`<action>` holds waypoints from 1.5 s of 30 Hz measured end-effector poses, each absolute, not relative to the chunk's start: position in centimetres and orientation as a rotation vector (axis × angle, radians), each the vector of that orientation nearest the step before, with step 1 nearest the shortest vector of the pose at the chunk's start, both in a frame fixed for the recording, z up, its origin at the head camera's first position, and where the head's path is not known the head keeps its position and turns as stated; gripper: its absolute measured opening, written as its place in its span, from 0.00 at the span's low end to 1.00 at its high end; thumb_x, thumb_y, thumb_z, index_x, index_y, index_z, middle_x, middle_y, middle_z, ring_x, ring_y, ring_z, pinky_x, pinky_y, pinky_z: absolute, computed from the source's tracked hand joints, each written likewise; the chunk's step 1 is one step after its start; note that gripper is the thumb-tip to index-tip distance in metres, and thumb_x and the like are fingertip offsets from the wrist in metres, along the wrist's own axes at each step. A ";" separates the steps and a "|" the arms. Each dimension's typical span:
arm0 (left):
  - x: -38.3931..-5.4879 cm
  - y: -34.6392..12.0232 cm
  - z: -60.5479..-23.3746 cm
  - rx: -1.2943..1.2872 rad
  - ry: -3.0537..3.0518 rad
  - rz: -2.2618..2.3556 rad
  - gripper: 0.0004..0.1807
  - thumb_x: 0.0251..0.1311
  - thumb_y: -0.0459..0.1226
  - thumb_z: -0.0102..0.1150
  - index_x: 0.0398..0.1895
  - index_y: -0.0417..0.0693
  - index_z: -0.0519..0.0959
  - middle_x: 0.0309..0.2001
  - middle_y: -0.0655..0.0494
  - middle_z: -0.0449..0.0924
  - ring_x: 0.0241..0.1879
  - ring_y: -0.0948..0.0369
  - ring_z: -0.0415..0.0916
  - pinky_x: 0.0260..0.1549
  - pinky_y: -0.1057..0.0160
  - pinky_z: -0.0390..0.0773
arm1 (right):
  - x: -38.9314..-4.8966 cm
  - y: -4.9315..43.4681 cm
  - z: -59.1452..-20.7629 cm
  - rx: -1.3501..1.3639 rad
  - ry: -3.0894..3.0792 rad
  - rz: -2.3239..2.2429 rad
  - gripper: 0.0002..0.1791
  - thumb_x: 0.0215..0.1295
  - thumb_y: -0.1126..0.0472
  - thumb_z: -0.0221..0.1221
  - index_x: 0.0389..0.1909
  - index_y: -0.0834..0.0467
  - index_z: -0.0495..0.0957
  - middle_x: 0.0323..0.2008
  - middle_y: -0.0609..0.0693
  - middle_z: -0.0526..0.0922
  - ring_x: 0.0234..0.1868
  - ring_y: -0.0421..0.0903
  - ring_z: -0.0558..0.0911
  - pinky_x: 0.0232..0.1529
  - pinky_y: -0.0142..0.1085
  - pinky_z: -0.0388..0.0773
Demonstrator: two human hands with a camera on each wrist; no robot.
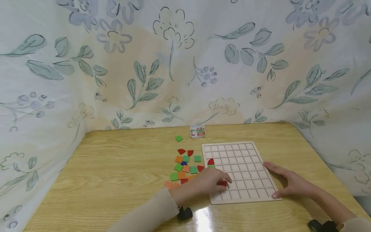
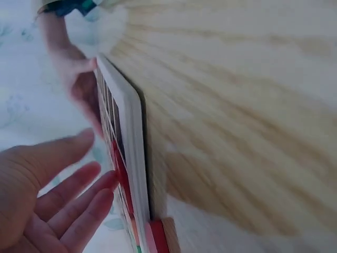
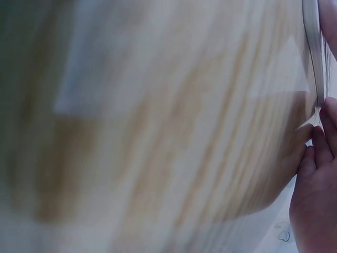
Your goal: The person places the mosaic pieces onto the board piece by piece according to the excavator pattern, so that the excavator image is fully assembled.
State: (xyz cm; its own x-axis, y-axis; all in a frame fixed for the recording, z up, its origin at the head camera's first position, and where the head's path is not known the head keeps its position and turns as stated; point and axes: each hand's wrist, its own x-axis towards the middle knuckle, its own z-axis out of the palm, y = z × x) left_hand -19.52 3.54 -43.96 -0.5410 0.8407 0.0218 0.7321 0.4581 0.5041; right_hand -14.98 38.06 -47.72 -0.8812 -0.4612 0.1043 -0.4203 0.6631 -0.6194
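Observation:
A cream board [image 1: 243,161] ruled into small squares lies on the table. My left hand [image 1: 207,182] is over its lower left part, fingertips at a red piece [image 1: 222,183] lying on the grid. In the left wrist view the left hand [image 2: 58,200] has its thumb apart from the loosely bent fingers, which touch the red piece [image 2: 120,171]. A red quarter-circle [image 1: 211,161] and a green piece [image 1: 211,166] sit further up the board's left side. My right hand [image 1: 292,182] rests along the right edge, thumb near the lower corner and fingers higher up.
Left of the board are several loose flat pieces, including a green square [image 1: 174,176], an orange square [image 1: 178,159] and a red quarter-circle [image 1: 181,151]. Behind stands a small patterned card [image 1: 197,131] near the wooden table's [image 1: 116,161] back edge. Flowered cloth [image 1: 185,64] hangs around.

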 end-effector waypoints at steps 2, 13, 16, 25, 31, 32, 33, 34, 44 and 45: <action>-19.8 3.2 -44.0 1.324 2.440 0.792 0.12 0.57 0.42 0.61 0.45 0.58 0.81 0.40 0.70 0.81 0.35 0.75 0.72 0.34 0.79 0.68 | -14.9 38.2 -47.8 -0.737 2.812 -1.011 0.55 0.38 0.49 0.72 0.68 0.61 0.56 0.69 0.53 0.56 0.62 0.14 0.45 0.53 0.08 0.40; -24.2 -4.1 -43.9 0.753 2.453 1.491 0.14 0.57 0.38 0.61 0.46 0.45 0.80 0.44 0.52 0.82 0.43 0.60 0.77 0.43 0.65 0.76 | -14.9 38.0 -48.1 -0.764 2.815 -1.006 0.55 0.37 0.48 0.72 0.68 0.61 0.57 0.68 0.55 0.58 0.63 0.15 0.46 0.54 0.09 0.42; -25.5 -6.0 -44.2 0.589 2.491 1.586 0.14 0.56 0.37 0.61 0.45 0.44 0.80 0.43 0.49 0.81 0.41 0.59 0.78 0.40 0.64 0.77 | -14.9 38.0 -48.1 -0.747 2.810 -1.004 0.55 0.37 0.47 0.72 0.68 0.61 0.57 0.69 0.54 0.57 0.62 0.15 0.45 0.53 0.09 0.41; -27.5 -8.5 -45.9 0.485 2.527 1.544 0.13 0.56 0.33 0.61 0.46 0.40 0.80 0.45 0.46 0.80 0.42 0.55 0.78 0.41 0.61 0.78 | -14.8 38.1 -48.0 -0.751 2.800 -1.011 0.55 0.37 0.48 0.72 0.68 0.60 0.57 0.70 0.49 0.55 0.63 0.15 0.45 0.54 0.09 0.41; -28.7 -8.5 -45.8 0.439 2.574 1.416 0.14 0.53 0.32 0.63 0.44 0.46 0.81 0.43 0.53 0.82 0.42 0.57 0.76 0.43 0.59 0.76 | -14.5 38.0 -47.7 -0.755 2.816 -0.996 0.55 0.38 0.48 0.72 0.68 0.60 0.56 0.70 0.46 0.55 0.63 0.16 0.44 0.54 0.09 0.40; -28.9 -8.5 -45.8 0.450 2.579 1.392 0.14 0.53 0.32 0.63 0.45 0.47 0.81 0.43 0.53 0.81 0.43 0.56 0.76 0.44 0.58 0.76 | -14.5 38.0 -47.7 -0.757 2.818 -0.996 0.55 0.38 0.49 0.72 0.68 0.60 0.56 0.70 0.46 0.55 0.64 0.16 0.43 0.54 0.09 0.40; -29.2 -8.5 -45.8 0.473 2.579 1.366 0.15 0.53 0.31 0.62 0.45 0.48 0.81 0.44 0.54 0.81 0.44 0.56 0.76 0.45 0.57 0.76 | -14.5 38.0 -47.7 -0.760 2.822 -0.993 0.55 0.38 0.49 0.72 0.68 0.60 0.56 0.70 0.46 0.55 0.64 0.16 0.43 0.54 0.09 0.40; -29.4 -8.5 -45.8 0.510 2.578 1.333 0.16 0.52 0.30 0.62 0.46 0.48 0.81 0.45 0.54 0.81 0.46 0.55 0.75 0.46 0.56 0.75 | -14.5 37.9 -47.6 -0.763 2.826 -0.989 0.55 0.38 0.49 0.72 0.68 0.60 0.56 0.70 0.46 0.55 0.64 0.16 0.43 0.54 0.09 0.40; -31.9 -8.1 -46.2 0.432 2.684 1.377 0.18 0.51 0.29 0.56 0.46 0.49 0.80 0.46 0.53 0.79 0.45 0.55 0.73 0.43 0.57 0.75 | -14.7 37.9 -47.6 -0.763 2.840 -0.983 0.55 0.38 0.48 0.72 0.68 0.60 0.57 0.70 0.49 0.56 0.64 0.17 0.44 0.54 0.09 0.41; -32.2 -8.0 -46.2 0.387 2.707 1.405 0.17 0.51 0.29 0.56 0.46 0.49 0.80 0.46 0.53 0.78 0.45 0.55 0.73 0.43 0.57 0.75 | -14.8 37.9 -47.7 -0.764 2.838 -0.985 0.55 0.38 0.48 0.72 0.68 0.60 0.57 0.70 0.49 0.56 0.64 0.16 0.44 0.54 0.09 0.41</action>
